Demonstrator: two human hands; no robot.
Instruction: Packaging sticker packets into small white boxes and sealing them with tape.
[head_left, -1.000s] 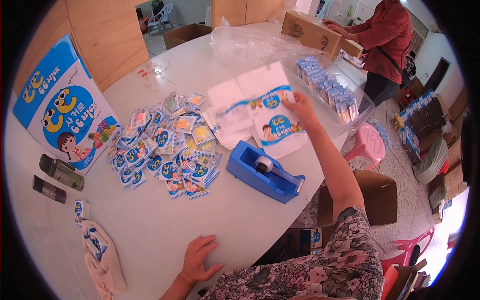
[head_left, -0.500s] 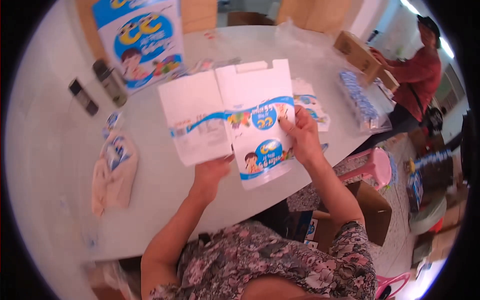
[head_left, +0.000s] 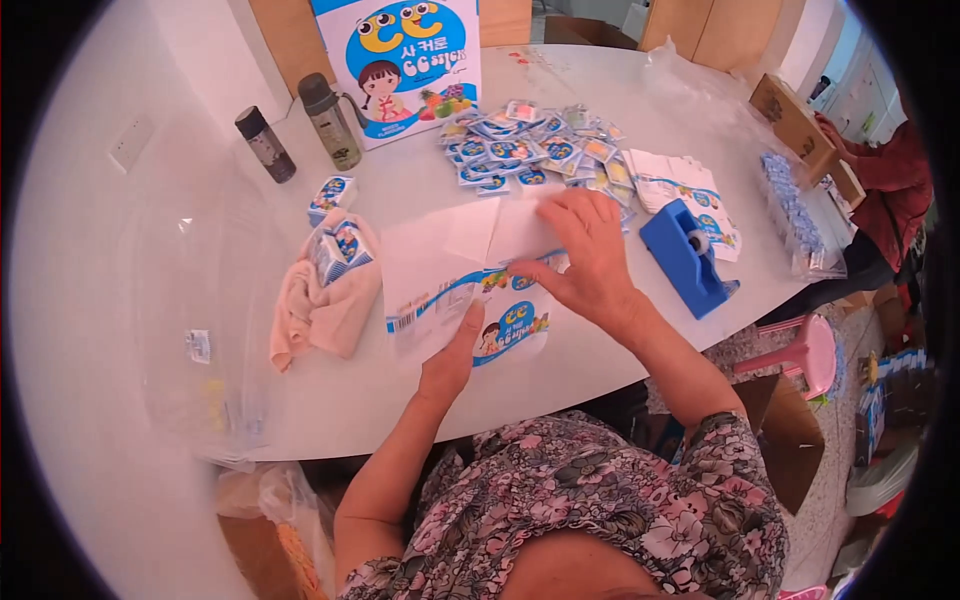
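A partly folded white and blue printed carton (head_left: 435,245) is in front of me over the table, with white inner flaps at its top. My left hand (head_left: 455,355) grips it from below, its thumb lying on the front panel near the middle crease. At the upper right flap, my right hand (head_left: 595,260) has its fingers bent over the top and its thumb against the lower part. Just beyond lies a pile of small printed sachets (head_left: 540,145). Flat printed cartons (head_left: 685,195) are stacked to the right, beside a blue tape dispenser (head_left: 685,260).
A large printed box (head_left: 400,65) stands at the back, near two bottles (head_left: 330,125). Small packs lie on and by a pink cloth (head_left: 320,305) at left. At right, a person (head_left: 890,190) handles a cardboard box (head_left: 795,120) near a bag of blue packs (head_left: 795,215).
My right hand has gone from the carton's right edge to its upper flap, which is now bent over. The view has shifted, bringing the sachet pile and tape dispenser into sight.
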